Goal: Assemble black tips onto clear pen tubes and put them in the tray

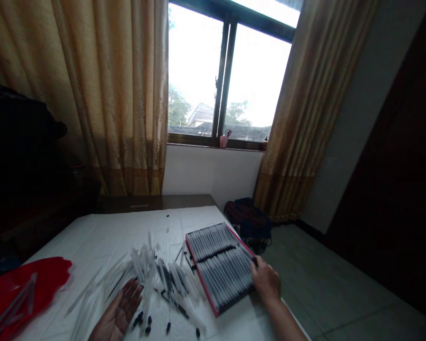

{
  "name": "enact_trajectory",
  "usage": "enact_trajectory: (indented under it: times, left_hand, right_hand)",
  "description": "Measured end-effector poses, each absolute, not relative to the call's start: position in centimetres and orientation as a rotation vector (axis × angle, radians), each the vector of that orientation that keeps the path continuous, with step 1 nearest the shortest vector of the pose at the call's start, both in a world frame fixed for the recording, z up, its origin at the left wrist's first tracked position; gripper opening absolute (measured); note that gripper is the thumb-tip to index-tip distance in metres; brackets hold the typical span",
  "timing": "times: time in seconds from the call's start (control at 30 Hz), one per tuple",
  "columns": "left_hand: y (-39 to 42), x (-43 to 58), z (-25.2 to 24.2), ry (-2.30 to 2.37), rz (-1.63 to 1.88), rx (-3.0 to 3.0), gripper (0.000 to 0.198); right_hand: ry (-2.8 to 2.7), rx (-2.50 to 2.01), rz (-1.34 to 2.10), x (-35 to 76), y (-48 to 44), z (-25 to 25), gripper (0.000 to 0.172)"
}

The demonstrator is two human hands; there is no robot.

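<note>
A red-rimmed flat tray [199, 270] lies on the white table [106, 237], packed with rows of clear pens. My right hand [266, 280] rests on the tray's right edge with its fingers curled against the pens there. To the tray's left spreads a loose heap of clear pen barrels [152, 277] mixed with small black caps [147, 322]. My left hand [119, 313] lies palm up and open at the near edge of that heap, its fingertips touching the barrels.
A red plastic dish [39, 279] with a few clear barrels sits at the table's left edge. A dark bundle of cloth [250, 220] lies on the tiled floor past the table. Curtains [102, 94] frame a window [230, 76] behind.
</note>
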State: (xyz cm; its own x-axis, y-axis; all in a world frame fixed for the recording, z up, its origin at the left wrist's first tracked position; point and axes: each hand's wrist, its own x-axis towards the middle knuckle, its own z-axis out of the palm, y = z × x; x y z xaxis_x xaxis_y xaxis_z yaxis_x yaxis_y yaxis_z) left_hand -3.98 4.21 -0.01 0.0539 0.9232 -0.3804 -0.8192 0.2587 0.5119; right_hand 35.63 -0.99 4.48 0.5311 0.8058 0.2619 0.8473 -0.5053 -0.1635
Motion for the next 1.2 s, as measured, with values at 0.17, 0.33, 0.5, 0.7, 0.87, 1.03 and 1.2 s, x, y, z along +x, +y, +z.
enact_trajectory:
  times: [0.17, 0.33, 0.5, 0.7, 0.87, 1.03, 1.2]
  left_hand:
    - [3.9, -3.8, 0.5, 0.741, 1.341, 0.176, 0.041]
    - [3.9, -3.7, 0.5, 0.795, 1.372, 0.263, 0.038]
    - [4.0, -3.9, 0.2, 0.774, 1.366, 0.263, 0.036]
    - [3.9, -3.8, 0.4, 0.760, 1.393, 0.261, 0.035]
    - [4.0, -3.9, 0.0, 0.728, 1.379, 0.247, 0.036]
    - [4.0, -3.9, 0.2, 0.728, 1.374, 0.237, 0.037]
    - [4.0, -3.8, 0.4, 0.738, 1.382, 0.249, 0.035]
  right_hand:
    - [-1.399, -2.546, -0.203, 36.7, -0.7, 4.0, 0.024]
    - [-1.463, -2.530, -0.160, 36.3, -0.5, 3.3, 0.024]
    - [-1.543, -2.507, -0.086, 36.5, 0.0, 3.4, 0.024]
    - [-1.550, -2.513, -0.019, 36.5, 0.5, 3.7, 0.026]
    - [-1.547, -2.474, -0.055, 35.5, 0.6, 4.6, 0.029]
    - [-1.736, -2.218, -0.111, 30.0, 0.6, 5.7, 0.027]
    - [-2.048, -1.776, -0.173, 22.3, -0.1, 5.0, 0.019]
